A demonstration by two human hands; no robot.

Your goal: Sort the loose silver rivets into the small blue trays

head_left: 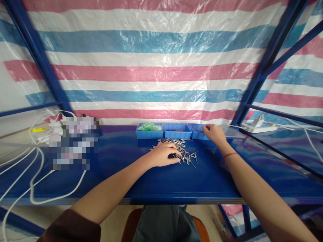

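Note:
A loose pile of thin silvery metal pins that look like blind rivets (186, 156) lies on the blue table. My left hand (165, 154) rests over the pile's left side, its fingers apart and touching the pins. Farther right, my right hand (214, 133) is above the front edge of the right blue bin (198, 134), fingers curled together; whatever they may hold is hidden. The middle blue bin (177, 134) has a few small metal pieces inside. In the left blue bin (149, 135) sits a green and clear plastic bag (148, 127).
White cables (37, 181) run across the table's left side, near a blurred-out patch and a yellow marker (37, 129). A clear flat lid (234, 132) lies right of the bins. A white power strip (261, 126) stands at far right. Striped sheeting (156, 74) hangs behind.

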